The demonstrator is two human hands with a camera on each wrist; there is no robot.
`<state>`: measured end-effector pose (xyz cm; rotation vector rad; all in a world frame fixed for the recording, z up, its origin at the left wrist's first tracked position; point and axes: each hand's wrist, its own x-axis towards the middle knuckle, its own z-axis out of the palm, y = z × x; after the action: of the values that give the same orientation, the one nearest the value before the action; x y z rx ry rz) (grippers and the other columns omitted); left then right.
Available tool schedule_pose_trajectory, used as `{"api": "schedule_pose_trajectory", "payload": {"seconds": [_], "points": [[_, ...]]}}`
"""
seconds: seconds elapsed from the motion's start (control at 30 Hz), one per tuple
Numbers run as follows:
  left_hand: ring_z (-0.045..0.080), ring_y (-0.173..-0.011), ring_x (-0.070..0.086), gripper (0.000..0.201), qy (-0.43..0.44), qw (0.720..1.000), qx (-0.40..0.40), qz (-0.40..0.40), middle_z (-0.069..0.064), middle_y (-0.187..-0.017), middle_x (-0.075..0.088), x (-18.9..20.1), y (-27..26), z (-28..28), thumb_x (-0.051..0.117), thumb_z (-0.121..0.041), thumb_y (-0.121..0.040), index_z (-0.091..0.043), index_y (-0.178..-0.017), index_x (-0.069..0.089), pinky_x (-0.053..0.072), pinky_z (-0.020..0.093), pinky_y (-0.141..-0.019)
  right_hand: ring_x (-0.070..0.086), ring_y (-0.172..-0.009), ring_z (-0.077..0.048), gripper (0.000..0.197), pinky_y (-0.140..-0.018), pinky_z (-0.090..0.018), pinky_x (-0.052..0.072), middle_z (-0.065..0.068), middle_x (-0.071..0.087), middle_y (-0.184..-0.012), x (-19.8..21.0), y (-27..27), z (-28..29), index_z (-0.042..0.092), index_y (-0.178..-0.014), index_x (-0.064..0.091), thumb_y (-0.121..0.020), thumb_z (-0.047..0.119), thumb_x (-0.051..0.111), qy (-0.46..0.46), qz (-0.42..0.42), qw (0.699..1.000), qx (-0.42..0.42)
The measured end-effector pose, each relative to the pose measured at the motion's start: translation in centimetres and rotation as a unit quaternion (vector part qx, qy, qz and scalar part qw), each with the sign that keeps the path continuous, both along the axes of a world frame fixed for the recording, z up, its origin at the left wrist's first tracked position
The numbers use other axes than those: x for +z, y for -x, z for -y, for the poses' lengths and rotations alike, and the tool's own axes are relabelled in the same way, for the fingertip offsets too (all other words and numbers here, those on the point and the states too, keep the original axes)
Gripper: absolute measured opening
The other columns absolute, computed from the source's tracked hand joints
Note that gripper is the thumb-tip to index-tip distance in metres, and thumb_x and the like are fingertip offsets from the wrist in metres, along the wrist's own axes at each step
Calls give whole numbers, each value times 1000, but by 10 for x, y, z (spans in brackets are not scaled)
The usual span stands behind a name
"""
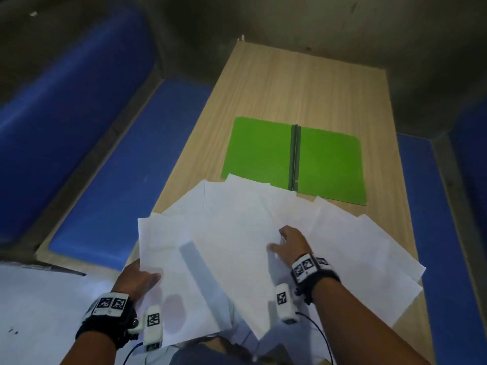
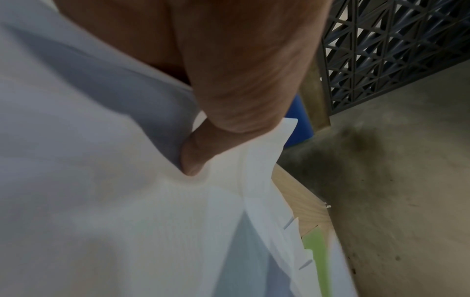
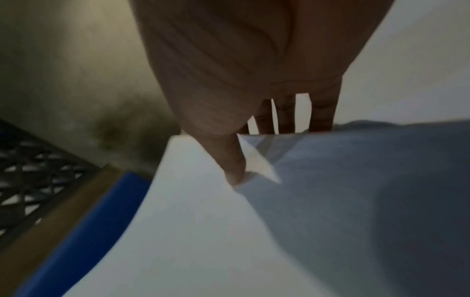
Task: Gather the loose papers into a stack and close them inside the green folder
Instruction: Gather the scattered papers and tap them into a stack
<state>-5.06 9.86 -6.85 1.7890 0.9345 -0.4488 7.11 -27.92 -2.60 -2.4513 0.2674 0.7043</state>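
The green folder lies open and flat in the middle of the wooden table, its dark spine running down its centre. Several loose white papers fan out over the table's near end, and their far corners overlap the folder's near edge. My left hand grips the fan's left edge, thumb on top and fingers hidden underneath. My right hand is on the middle of the fan. Its thumb presses a sheet while its fingertips are hidden behind a lifted sheet edge. A sliver of the folder shows past the papers.
Blue padded benches run along the left and right of the narrow table. Bare concrete floor lies beyond the far end. A grey lattice panel stands near the bench. The papers hang over the table's near edge and right edge.
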Motion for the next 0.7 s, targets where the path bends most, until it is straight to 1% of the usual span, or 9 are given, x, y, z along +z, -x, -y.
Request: {"api": "schedule_pose_trajectory", "payload": {"seconds": [0.1,0.17,0.23,0.3,0.37,0.43,0.5,0.6,0.7], "points": [[34,-89,72,32,19,1000,7,6,9,-91,78,12,3,8,66,-13,-64,-16,-95,72,56,53,-88,54,-117,-28,82,-88,-31,44,-10,52,-131,-1,4,-20,16,-133,41,-66,35,84,-19,-27,999,-14],[33,-91,72,29,30,999,7,10,7,-92,79,18,4,14,67,-10,-69,-17,-97,73,56,52,-89,53,-120,-29,93,-90,-31,44,-12,52,-134,1,6,-28,14,-139,34,-64,29,87,-27,-47,998,-21],[32,-91,71,24,32,999,5,15,6,-92,78,27,4,19,68,-5,-76,-17,-96,73,56,47,-86,56,-118,-27,85,-91,-30,45,-11,57,-132,-1,9,-31,11,-135,42,-64,24,87,-37,-67,997,-22],[31,-91,71,26,35,999,-5,19,6,-93,78,31,3,19,68,-11,-71,-19,-96,73,55,48,-87,63,-109,-27,65,-86,-30,50,-13,65,-123,-5,14,-27,4,-122,57,-67,23,85,-45,-84,995,-25],[31,-92,70,31,32,999,-16,22,6,-94,78,31,2,15,67,-16,-66,-21,-96,72,54,49,-88,67,-91,-29,43,-70,-27,50,-18,71,-107,-5,21,-16,-4,-103,66,-73,24,81,-77,-80,993,-44],[32,-95,68,28,26,999,-21,25,8,-98,76,31,0,9,69,-11,-70,-20,-98,70,52,47,-88,64,-81,-25,27,-59,-22,45,-15,71,-94,1,27,3,0,-91,67,-79,23,75,-114,-70,988,-76],[33,-98,67,30,21,999,-11,26,11,-103,75,29,-2,3,71,-6,-77,-18,-104,68,50,48,-91,65,-85,-24,22,-65,-23,46,-10,70,-93,10,33,31,5,-96,70,-82,21,72,-142,-58,981,-118],[36,-99,68,32,20,1000,6,23,12,-103,76,24,-2,-9,72,-4,-78,-15,-108,68,50,54,-94,67,-91,-28,27,-81,-36,51,-9,71,-97,15,48,81,3,-101,70,-82,21,72,-135,-7,971,-196],[37,-100,68,31,20,999,15,27,12,-103,76,23,0,-15,68,0,-82,-16,-109,69,49,56,-95,66,-87,-29,27,-81,-36,48,-14,71,-99,22,71,129,-1,-108,67,-84,11,69,-137,22,944,-299]]}}
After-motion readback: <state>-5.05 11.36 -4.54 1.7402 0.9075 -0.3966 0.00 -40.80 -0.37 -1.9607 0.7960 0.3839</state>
